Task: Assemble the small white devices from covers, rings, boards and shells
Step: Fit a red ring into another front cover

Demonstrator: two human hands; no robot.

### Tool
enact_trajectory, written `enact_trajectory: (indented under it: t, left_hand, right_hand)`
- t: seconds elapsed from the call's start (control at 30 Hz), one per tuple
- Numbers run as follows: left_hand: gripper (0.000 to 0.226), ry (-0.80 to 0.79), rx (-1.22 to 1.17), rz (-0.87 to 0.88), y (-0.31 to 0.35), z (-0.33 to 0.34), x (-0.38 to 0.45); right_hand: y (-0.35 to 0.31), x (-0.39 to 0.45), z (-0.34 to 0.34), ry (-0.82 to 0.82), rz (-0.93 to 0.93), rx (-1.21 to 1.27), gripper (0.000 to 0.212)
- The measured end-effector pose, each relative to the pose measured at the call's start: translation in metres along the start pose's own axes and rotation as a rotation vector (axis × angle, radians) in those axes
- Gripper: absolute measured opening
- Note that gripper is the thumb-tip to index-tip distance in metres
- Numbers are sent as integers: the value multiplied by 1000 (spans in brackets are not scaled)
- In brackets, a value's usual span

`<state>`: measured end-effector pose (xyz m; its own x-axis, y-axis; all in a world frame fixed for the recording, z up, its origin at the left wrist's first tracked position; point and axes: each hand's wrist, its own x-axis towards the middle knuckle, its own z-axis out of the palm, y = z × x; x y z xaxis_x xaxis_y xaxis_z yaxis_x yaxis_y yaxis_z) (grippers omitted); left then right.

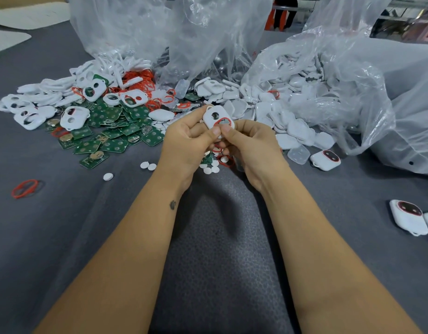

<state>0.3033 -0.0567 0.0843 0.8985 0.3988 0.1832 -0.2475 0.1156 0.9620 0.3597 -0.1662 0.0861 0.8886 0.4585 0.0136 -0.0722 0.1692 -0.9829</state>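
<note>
Both hands point(184, 141) point(251, 143) pinch the white cover point(216, 116); thumbs press its red ring point(222, 123).

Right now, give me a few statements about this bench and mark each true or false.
1. Both hands hold one white cover with a red ring at its lower opening. True.
2. The green boards lie piled to the right of the hands. False: they lie to the left.
3. A loose red ring lies alone on the grey mat, at far left. True.
4. The left hand rests flat on the mat. False: its grip is on the cover, as is the right hand's.
</note>
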Motion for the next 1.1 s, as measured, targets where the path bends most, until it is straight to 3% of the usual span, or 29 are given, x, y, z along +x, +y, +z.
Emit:
enact_trajectory:
  t: [0.23,0.43,0.63,1.1]
  left_hand:
    - [56,39,22,90,1,-6,3]
    - [32,-87,-162,63,2,-5,1]
    - [26,-73,-168,119,4,-6,0]
    - [28,-16,8,200,1,-5,2]
  right_hand:
    - [0,0,0,3,-60,-144,14]
    - [-3,-1,1,11,-129,34,25]
    - [-9,-3,2,-103,-134,226,15]
    - [-7,-9,12,100,-261,-156,13]
